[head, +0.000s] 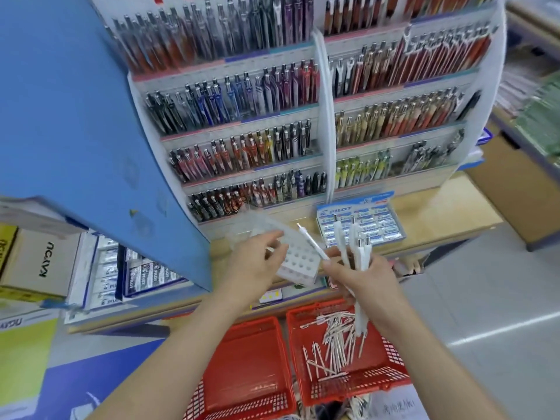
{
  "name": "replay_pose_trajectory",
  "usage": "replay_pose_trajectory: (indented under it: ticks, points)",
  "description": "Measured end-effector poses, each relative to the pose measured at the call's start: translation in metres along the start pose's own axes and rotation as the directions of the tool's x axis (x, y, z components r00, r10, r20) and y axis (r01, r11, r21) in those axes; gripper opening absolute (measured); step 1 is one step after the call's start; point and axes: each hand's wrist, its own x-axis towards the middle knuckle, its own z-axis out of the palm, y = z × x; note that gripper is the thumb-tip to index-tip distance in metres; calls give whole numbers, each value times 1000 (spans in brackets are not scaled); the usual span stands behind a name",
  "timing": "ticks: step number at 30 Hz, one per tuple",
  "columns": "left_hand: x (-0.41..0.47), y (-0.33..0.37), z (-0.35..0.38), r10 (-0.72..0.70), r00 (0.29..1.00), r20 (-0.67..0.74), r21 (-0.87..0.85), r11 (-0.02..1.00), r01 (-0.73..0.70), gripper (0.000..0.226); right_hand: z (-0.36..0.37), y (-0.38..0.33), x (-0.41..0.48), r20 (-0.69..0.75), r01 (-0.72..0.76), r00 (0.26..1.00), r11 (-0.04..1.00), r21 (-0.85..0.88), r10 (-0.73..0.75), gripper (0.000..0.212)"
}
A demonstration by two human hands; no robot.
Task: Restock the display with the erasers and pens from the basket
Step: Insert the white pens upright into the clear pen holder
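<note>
The right hand (360,277) grips a bundle of white pens (359,247) upright. At its 9 o'clock the left hand (257,262) holds a white holder (300,263) with holes, it seems by the edge. Loose pens (336,338) lie in the red basket (391,380) at 6 o'clock. The eraser box (360,225) is on the shelf at 12 o'clock.

A tall blue panel (75,116) fills the left side, leaning across the view. Below it, at the far left, sits a tan cardboard box (39,262) with dark lettering on its side, and beneath that lies a yellow-green sheet (24,359). The light wooden table (439,207) runs off to the right, with a small yellow tag (270,296) on its front edge. Right of it stands a brown carton (515,195) on the grey floor (485,298). Behind the carton, green stacks (542,122) lie beside blurred piles of paper (515,86).
</note>
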Motion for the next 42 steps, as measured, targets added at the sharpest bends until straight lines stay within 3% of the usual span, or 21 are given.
replay_pose_trajectory:
  ticks: [2,3,6,9,12,15,19,25,32,37,42]
  points:
    - [0,17,-6,-155,984,85,-522,834,176,30,1,-5,2,32,61,998,995,-78,-59,12]
    - [0,25,-10,-171,977,124,-630,747,211,26,1,-7,3,65,76,995,995,-68,-72,11]
    - [0,37,-17,-162,976,143,-728,651,215,14,-1,-14,5,136,55,989,998,9,-55,7]
    - [5,33,-31,-194,981,6,-734,665,136,11,-2,-10,13,65,14,998,1000,-9,-14,20]
    - [17,19,-57,-255,922,-291,-578,815,43,7,-6,6,30,-140,-46,989,998,-41,40,23]
    - [32,-1,-67,-260,861,-437,-373,924,89,12,-10,31,47,-206,-64,978,980,-189,24,21]
    - [47,-18,-51,-173,876,-449,-166,980,109,8,-2,56,63,-225,-87,974,920,-382,-1,22]
    - [64,-25,-35,-45,886,-461,81,992,92,19,12,65,75,-203,-94,979,903,-420,8,27]
    - [73,-29,-30,19,905,-426,260,960,102,24,14,63,77,-211,-103,977,903,-416,15,25]
    - [74,-26,-32,85,954,-287,450,891,56,30,15,61,77,-222,-120,975,898,-423,25,24]
    - [77,-29,-33,53,944,-326,531,836,136,28,13,59,77,-281,-117,960,890,-441,-13,18]
